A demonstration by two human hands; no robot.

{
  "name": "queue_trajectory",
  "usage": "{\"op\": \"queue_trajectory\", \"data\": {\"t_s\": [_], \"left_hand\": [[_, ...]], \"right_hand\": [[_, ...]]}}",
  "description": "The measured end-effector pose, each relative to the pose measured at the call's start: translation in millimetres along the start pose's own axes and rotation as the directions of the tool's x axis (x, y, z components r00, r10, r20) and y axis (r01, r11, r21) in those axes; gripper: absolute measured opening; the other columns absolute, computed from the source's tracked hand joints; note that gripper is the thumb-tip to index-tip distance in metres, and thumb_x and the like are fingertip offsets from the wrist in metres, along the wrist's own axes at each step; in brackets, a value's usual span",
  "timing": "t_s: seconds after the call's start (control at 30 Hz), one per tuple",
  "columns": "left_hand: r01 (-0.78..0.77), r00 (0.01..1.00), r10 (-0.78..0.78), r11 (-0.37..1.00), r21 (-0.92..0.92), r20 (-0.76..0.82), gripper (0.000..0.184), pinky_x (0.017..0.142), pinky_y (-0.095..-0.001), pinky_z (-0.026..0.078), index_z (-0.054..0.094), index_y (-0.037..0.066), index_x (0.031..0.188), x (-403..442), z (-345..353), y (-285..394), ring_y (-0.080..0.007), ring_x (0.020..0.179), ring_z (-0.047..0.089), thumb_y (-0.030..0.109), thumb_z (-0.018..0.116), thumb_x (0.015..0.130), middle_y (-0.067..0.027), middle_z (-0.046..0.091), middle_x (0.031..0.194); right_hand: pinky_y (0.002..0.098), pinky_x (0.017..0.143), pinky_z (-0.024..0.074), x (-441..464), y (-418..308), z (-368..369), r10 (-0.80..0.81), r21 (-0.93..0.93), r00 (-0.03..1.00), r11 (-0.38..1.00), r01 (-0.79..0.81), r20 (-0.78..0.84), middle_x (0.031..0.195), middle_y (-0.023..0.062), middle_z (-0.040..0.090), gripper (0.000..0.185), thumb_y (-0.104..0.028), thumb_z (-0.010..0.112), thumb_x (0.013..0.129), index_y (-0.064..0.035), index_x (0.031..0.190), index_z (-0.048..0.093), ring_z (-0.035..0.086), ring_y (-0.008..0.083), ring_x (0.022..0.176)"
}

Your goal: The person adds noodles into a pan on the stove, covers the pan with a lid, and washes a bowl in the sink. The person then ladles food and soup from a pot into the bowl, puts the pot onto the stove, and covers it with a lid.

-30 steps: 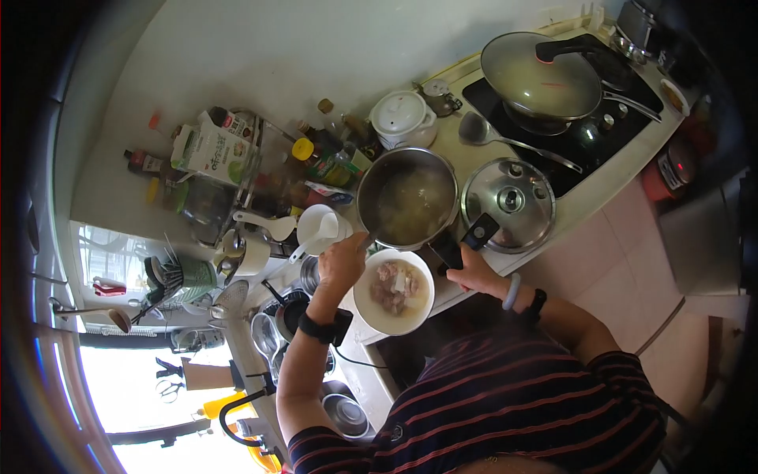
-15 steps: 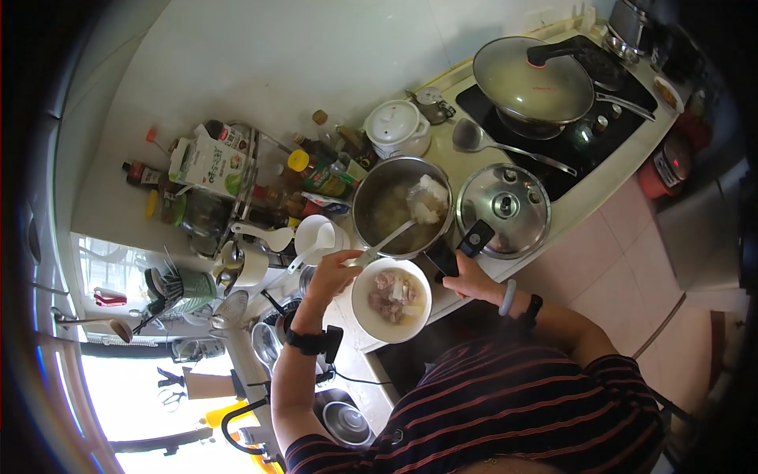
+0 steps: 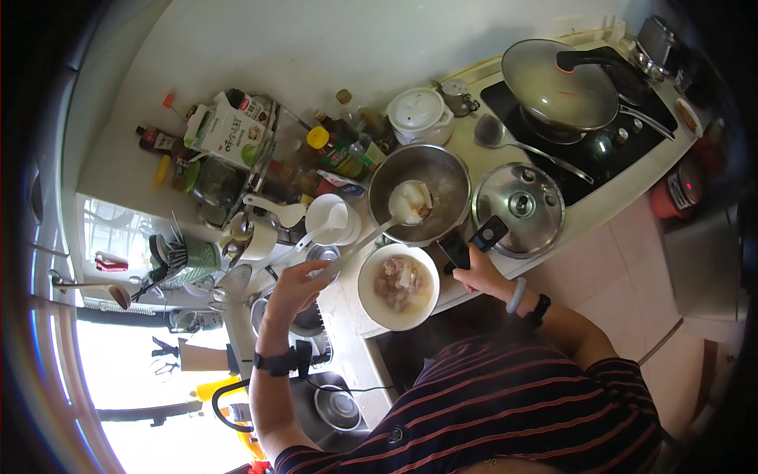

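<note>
My left hand (image 3: 296, 291) grips the long handle of a ladle (image 3: 359, 249), whose bowl is over the inside of the steel pressure cooker pot (image 3: 382, 175). Pale chunks with a browner piece (image 3: 414, 201) lie in the ladle. Cloudy liquid fills the bottom of the pot. My right hand (image 3: 480, 273) is closed round the pot's black handle (image 3: 454, 250), with its fingers partly hidden. Just in front of the pot stands a white bowl (image 3: 365, 299) holding meat pieces (image 3: 399, 283), white chunks and broth.
The pressure cooker lid (image 3: 545, 205) lies right of the pot. Behind it are a spatula (image 3: 537, 146) and a covered wok (image 3: 553, 87) on the black cooktop (image 3: 580, 170). A white lidded pot (image 3: 418, 114), bottles (image 3: 339, 150) and white containers (image 3: 347, 229) crowd the left and back.
My left hand has moved left and down, drawing the ladle back toward the pot's near-left rim with its load. My right hand stays on the pot handle. The whole view has shifted slightly.
</note>
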State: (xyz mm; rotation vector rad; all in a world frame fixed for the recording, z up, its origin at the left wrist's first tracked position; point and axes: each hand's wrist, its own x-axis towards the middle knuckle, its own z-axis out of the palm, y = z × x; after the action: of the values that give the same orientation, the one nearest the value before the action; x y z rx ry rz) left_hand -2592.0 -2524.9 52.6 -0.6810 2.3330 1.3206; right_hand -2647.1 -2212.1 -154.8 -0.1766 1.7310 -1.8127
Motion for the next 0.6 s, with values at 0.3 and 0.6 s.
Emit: {"op": "queue_trajectory", "data": {"t_s": [0.3,0.6], "left_hand": [[0.158,0.986,-0.157,0.987,0.008,-0.049,0.039,0.036,-0.0174,0.023,0.058,0.001,0.115,-82.9,-40.2,-24.7,-0.0007,0.04,0.038,0.004,0.062,0.076,0.0042,0.049,0.053],[-0.116,0.921,0.349,0.667,0.736,-0.171,0.037,0.055,-0.0318,0.048,0.062,0.02,0.111,-98.0,18.2,-92.1,-0.0234,0.067,0.065,0.01,0.062,0.076,-0.01,0.067,0.083]], "right_hand": [[0.0265,0.033,0.0397,2.3,3.7,-0.8,0.0,-0.02,1.0,1.0,0.0,-0.005,0.063,0.0052,0.049,0.045,-0.007,0.058,0.072,-0.0001,0.112,0.036,0.048,0.0124,0.038],[0.0271,0.033,0.0383,2.5,4.9,-0.4,0.002,0.027,1.0,1.0,-0.002,0.012,0.062,0.0044,0.046,0.034,-0.006,0.058,0.074,-0.0008,0.099,0.035,0.047,0.0125,0.038]]}}
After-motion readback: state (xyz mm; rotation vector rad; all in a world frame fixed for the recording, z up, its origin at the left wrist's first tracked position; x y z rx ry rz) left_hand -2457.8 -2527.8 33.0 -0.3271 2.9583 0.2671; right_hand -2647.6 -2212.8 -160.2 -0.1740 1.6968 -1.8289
